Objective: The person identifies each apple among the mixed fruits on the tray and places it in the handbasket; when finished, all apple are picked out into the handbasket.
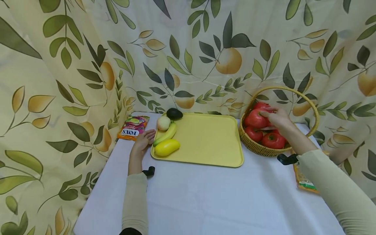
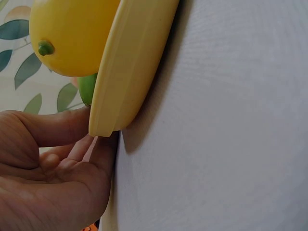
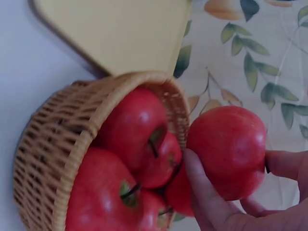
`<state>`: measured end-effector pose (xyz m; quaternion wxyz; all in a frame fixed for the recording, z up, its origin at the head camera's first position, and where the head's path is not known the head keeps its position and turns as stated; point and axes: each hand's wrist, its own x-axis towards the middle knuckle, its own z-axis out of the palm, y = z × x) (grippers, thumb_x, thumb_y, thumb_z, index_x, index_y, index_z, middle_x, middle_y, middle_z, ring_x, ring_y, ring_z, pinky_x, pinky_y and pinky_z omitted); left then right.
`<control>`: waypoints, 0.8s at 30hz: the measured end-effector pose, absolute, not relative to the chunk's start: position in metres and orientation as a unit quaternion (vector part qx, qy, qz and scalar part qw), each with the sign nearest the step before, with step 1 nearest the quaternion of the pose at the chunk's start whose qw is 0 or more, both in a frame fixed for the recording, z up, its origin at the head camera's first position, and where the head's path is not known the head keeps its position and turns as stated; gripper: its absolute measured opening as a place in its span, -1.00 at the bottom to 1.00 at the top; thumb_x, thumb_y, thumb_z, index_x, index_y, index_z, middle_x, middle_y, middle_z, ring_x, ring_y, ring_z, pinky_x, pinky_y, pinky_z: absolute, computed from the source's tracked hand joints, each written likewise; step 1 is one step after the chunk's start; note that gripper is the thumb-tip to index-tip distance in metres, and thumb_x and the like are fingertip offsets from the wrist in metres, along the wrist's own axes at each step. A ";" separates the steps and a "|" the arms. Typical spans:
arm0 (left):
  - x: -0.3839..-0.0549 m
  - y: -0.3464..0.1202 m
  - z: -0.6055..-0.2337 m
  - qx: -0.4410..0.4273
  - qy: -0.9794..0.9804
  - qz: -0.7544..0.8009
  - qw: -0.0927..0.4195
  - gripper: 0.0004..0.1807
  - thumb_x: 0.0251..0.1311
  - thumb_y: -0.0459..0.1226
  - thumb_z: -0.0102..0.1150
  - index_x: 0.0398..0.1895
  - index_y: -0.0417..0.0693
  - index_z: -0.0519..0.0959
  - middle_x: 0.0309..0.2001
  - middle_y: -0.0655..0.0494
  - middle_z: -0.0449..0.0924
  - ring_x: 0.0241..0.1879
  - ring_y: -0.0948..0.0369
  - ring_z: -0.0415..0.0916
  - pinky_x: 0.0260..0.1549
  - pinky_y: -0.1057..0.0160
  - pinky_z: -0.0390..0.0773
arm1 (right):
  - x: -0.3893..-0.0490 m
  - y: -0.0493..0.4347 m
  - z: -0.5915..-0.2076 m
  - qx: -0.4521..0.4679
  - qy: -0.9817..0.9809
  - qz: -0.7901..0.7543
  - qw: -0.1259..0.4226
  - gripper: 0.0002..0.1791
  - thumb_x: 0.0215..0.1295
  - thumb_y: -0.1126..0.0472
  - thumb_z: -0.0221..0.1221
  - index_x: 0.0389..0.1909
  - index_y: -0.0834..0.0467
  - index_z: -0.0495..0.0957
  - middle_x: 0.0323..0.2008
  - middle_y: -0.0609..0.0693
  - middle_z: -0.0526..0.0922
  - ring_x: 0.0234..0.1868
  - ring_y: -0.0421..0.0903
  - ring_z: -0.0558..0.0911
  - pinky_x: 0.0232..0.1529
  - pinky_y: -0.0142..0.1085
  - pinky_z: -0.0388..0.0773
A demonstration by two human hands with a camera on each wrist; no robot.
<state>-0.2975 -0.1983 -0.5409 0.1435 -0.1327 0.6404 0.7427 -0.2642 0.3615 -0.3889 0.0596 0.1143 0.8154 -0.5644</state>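
Note:
A red apple (image 1: 256, 118) is held between the thumb and fingers of my right hand (image 1: 277, 119), above the wicker basket (image 1: 255, 148). Several more red apples (image 3: 103, 192) fill the basket below it. At the left end of the yellow tray (image 1: 210, 140), my left hand (image 1: 143, 142) holds the rim, its thumb at the top edge and fingers beside and under it. On the tray's left side lie a yellow lemon-like fruit (image 1: 166, 147), a green-yellow banana (image 1: 167, 133), a pale round fruit (image 1: 163, 123) and a dark avocado-like fruit (image 1: 174, 114).
Left of the tray lies a Fox's candy bag (image 1: 133, 127). Another packet (image 1: 305, 179) is partly hidden under my right arm. The basket's tall handle (image 1: 315, 114) arches over the apples. A leaf-patterned cloth (image 1: 205, 65) hangs behind the white table (image 1: 188, 195).

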 end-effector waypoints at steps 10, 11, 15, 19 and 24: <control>-0.297 -0.198 -0.546 -0.136 0.643 0.741 0.140 -0.30 0.39 -0.69 -0.11 0.56 -0.14 0.30 0.51 -0.10 0.36 0.50 0.07 0.32 0.47 0.12 0.33 | -0.264 0.387 -0.395 0.140 0.831 -0.533 0.072 -0.13 0.60 0.01 0.05 0.63 0.40 -0.11 0.52 0.48 -0.04 0.40 0.42 0.31 -0.01 0.09 0.72; -0.297 -0.198 -0.546 -0.137 0.643 0.741 0.140 -0.30 0.38 -0.69 -0.11 0.56 -0.13 0.31 0.51 -0.09 0.37 0.50 0.07 0.32 0.47 0.13 0.33 | -0.265 0.389 -0.395 0.142 0.833 -0.529 0.074 -0.14 0.60 0.01 0.05 0.62 0.40 -0.10 0.51 0.49 -0.02 0.39 0.43 0.32 -0.02 0.08 0.72; -0.297 -0.198 -0.546 -0.137 0.645 0.738 0.143 -0.29 0.38 -0.68 -0.10 0.57 -0.11 0.30 0.52 -0.08 0.36 0.50 0.08 0.31 0.48 0.13 0.33 | -0.266 0.397 -0.396 0.144 0.840 -0.518 0.074 -0.16 0.59 0.04 0.07 0.60 0.44 -0.06 0.45 0.50 0.05 0.29 0.41 0.41 -0.05 0.09 0.74; -0.297 -0.200 -0.547 -0.137 0.649 0.734 0.146 -0.29 0.41 -0.67 -0.10 0.58 -0.09 0.29 0.53 -0.06 0.35 0.51 0.09 0.30 0.48 0.14 0.32 | -0.267 0.402 -0.401 0.142 0.858 -0.489 0.066 -0.19 0.55 0.06 0.14 0.52 0.50 0.04 0.30 0.47 0.20 -0.02 0.18 0.64 -0.10 0.07 0.77; -0.300 -0.200 -0.548 -0.130 0.650 0.735 0.142 -0.29 0.40 -0.67 -0.09 0.58 -0.10 0.29 0.53 -0.07 0.35 0.51 0.09 0.30 0.48 0.14 0.33 | -0.268 0.406 -0.408 0.139 0.877 -0.457 0.057 -0.19 0.53 0.08 0.17 0.48 0.53 0.06 0.32 0.53 0.18 -0.01 0.18 0.62 -0.10 0.04 0.77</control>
